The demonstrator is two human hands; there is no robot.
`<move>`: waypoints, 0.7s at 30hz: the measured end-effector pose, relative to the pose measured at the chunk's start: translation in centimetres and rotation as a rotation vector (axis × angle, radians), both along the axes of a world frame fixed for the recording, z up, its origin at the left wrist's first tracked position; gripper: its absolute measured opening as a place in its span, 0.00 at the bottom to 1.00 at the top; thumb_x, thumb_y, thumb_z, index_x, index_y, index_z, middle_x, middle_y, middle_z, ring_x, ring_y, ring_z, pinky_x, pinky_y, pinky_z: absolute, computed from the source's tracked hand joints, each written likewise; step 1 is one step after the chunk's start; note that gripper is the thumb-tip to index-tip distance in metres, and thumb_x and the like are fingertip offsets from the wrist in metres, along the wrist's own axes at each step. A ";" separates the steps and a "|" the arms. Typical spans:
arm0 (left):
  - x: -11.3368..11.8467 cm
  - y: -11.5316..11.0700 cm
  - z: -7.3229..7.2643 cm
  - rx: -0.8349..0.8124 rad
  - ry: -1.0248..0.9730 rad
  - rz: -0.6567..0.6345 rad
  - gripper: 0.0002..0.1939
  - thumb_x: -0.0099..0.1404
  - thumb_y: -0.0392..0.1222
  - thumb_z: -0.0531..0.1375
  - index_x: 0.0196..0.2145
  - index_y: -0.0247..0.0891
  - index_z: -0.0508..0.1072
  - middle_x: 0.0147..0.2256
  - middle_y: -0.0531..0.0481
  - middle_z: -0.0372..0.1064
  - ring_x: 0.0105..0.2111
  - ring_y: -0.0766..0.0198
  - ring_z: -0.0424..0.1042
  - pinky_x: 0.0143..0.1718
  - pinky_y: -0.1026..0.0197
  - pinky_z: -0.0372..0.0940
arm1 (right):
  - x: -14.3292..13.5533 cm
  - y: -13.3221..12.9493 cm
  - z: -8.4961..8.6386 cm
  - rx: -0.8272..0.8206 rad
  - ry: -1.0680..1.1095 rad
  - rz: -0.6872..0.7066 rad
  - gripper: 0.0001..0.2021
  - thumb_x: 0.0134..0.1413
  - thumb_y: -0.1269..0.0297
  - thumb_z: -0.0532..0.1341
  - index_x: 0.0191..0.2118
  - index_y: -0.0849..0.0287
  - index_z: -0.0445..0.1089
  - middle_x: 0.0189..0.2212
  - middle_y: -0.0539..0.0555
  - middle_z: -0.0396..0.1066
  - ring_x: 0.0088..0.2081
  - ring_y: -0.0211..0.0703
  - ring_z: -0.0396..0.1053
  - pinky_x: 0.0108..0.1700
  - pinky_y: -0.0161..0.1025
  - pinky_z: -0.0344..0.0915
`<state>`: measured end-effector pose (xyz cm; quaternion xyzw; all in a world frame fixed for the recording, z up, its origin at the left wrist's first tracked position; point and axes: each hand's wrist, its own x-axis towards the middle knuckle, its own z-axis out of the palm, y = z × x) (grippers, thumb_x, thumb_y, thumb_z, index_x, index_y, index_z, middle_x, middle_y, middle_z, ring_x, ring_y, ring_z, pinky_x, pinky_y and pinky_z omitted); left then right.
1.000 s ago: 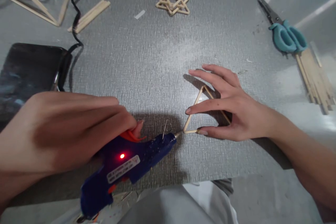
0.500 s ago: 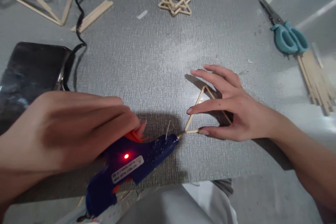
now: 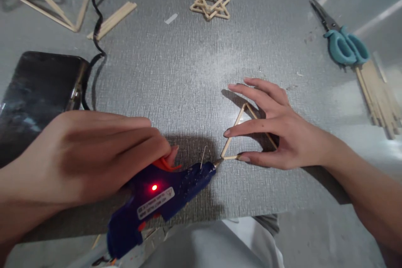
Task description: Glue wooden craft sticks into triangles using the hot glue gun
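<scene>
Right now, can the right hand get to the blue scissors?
Probably yes: I see nothing between the right hand and the blue scissors. But its finger and thumb are on the stick triangle, so it would likely leave that first.

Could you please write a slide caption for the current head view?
Right hand steadying a stick triangle, left hand holding a glue gun at one corner.
</scene>
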<state>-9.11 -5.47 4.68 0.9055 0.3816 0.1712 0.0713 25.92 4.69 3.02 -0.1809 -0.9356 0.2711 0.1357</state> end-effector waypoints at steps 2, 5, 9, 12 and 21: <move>0.1 0.0 0.1 -0.021 -0.020 0.018 0.20 0.81 0.44 0.51 0.31 0.45 0.75 0.23 0.59 0.64 0.21 0.68 0.63 0.25 0.59 0.55 | 0.0 0.0 0.0 0.003 -0.004 0.001 0.19 0.62 0.51 0.74 0.57 0.45 0.82 0.81 0.54 0.49 0.81 0.72 0.42 0.77 0.74 0.44; 0.2 0.1 0.2 -0.049 -0.030 0.030 0.21 0.81 0.43 0.51 0.32 0.45 0.76 0.23 0.59 0.65 0.21 0.69 0.63 0.24 0.59 0.54 | 0.0 0.0 0.1 0.006 -0.009 -0.001 0.19 0.61 0.50 0.74 0.57 0.44 0.82 0.81 0.53 0.49 0.81 0.71 0.42 0.77 0.74 0.44; 0.3 0.1 0.2 -0.023 0.000 0.018 0.21 0.80 0.42 0.50 0.31 0.45 0.76 0.22 0.58 0.62 0.20 0.68 0.60 0.23 0.58 0.50 | 0.0 0.0 0.0 0.005 -0.010 -0.005 0.19 0.61 0.50 0.74 0.57 0.43 0.81 0.81 0.52 0.49 0.81 0.71 0.42 0.78 0.74 0.44; 0.4 0.1 0.1 -0.018 0.007 0.026 0.20 0.81 0.41 0.50 0.32 0.45 0.75 0.24 0.58 0.63 0.22 0.68 0.61 0.24 0.59 0.51 | 0.0 0.0 -0.1 0.004 -0.004 -0.007 0.19 0.61 0.49 0.74 0.56 0.43 0.82 0.81 0.51 0.50 0.80 0.71 0.43 0.78 0.73 0.44; 0.3 0.3 0.5 -0.104 -0.053 0.050 0.19 0.81 0.42 0.50 0.34 0.45 0.76 0.25 0.64 0.69 0.21 0.75 0.66 0.24 0.66 0.53 | 0.1 0.0 -0.1 0.006 -0.011 -0.001 0.19 0.61 0.50 0.74 0.56 0.43 0.82 0.81 0.51 0.49 0.81 0.70 0.41 0.78 0.74 0.44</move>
